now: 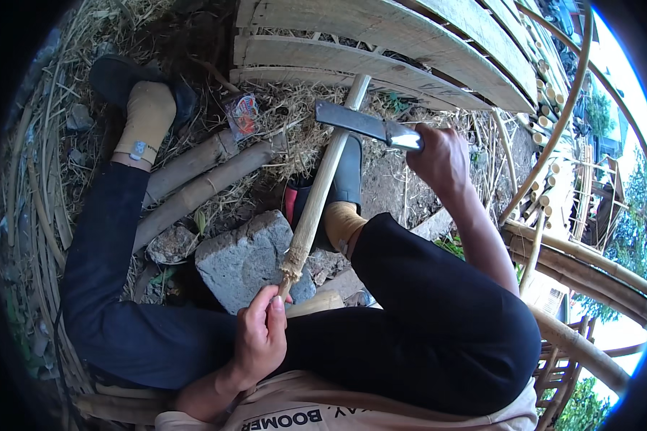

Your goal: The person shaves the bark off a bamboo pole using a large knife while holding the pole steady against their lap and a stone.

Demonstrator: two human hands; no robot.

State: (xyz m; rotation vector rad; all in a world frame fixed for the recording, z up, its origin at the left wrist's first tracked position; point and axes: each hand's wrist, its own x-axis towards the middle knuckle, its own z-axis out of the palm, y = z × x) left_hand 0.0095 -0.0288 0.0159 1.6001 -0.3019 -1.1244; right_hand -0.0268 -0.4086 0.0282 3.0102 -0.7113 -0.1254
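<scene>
A long pale bamboo strip [325,181] slants from my lap up to the slatted wood ahead. My left hand [261,332] pinches its narrow near end, just below a rough, frayed ring. My right hand [442,161] is wrapped round the handle of a machete [356,123] with a broad, square-ended dark blade. The blade lies across the upper part of the strip and seems to touch it. A bright band shows where blade and handle meet; my fingers cover most of the handle.
A grey stone block [244,260] stands between my legs. Bamboo poles [201,188] lie on the straw-strewn ground, near a crumpled wrapper [243,115]. Ahead is a slatted wooden panel [366,57]. Stacked bamboo [546,129] and a bamboo railing [582,348] are at the right.
</scene>
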